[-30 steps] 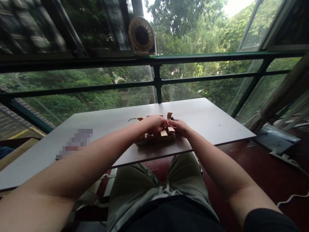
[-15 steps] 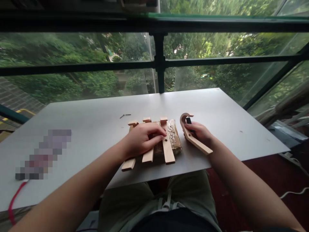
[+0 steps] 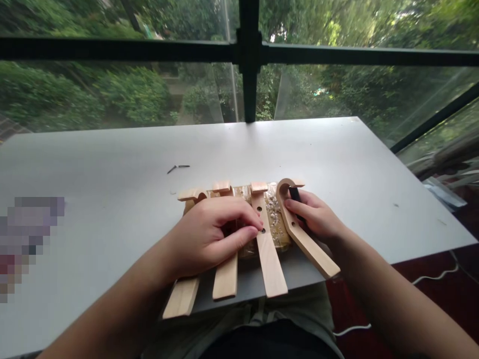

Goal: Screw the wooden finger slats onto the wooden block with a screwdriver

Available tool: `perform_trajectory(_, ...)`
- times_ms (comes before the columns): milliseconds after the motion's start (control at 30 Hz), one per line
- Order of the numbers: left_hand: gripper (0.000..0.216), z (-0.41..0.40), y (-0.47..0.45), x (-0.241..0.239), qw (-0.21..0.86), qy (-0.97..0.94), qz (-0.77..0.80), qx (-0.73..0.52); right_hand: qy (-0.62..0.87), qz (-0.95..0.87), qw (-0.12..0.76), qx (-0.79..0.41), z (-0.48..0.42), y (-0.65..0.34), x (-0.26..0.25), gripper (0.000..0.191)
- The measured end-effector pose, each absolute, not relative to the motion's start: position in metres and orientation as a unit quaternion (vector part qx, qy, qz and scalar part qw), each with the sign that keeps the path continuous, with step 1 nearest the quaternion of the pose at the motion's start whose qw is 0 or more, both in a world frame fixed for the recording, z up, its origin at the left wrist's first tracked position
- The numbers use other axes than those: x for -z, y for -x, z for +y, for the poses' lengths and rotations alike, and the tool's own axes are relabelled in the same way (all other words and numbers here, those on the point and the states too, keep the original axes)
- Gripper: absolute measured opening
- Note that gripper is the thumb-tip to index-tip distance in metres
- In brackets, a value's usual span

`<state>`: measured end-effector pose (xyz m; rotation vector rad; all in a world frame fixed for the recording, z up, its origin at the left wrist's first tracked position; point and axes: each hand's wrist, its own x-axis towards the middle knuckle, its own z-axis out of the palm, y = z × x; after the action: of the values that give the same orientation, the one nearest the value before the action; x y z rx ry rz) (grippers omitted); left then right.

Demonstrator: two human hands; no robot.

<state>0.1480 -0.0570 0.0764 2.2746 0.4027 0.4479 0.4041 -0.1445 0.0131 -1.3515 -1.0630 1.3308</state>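
Observation:
Three pale wooden hooks with curled tops lie side by side across a tape-wrapped brown block (image 3: 283,242). My left hand (image 3: 217,229) rests over the left wooden hook (image 3: 182,298) and the middle wooden hook (image 3: 225,282). Its thumb and index fingertip come together beside the lower hole of the third wooden hook (image 3: 272,269); anything between them is hidden. Closed around a fourth wooden hook (image 3: 316,254), my right hand (image 3: 318,212) tilts it at the block's right side. A black stick-like piece (image 3: 297,202) also sits in that hand, partly covered by its fingers.
Two dark screws (image 3: 178,168) lie on the white table (image 3: 112,164) beyond the block. Pale crumbs (image 3: 275,209) cover the block's right part. A blurred-out item (image 3: 32,224) is at the table's left. Behind stands a window with dark frame bars (image 3: 249,47).
My right hand has brought the fourth hook left, up against the block. My view has tipped down and come closer. The left hand stays over the hooks.

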Motion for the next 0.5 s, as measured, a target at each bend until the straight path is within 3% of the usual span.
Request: perform_trajectory(500,0.014,-0.059,-0.150,-0.079,0.392,-0.885,0.174,-0.179,0.650,-0.482,0.404,-0.428,-0.144,-0.379,-0.031,0.035)
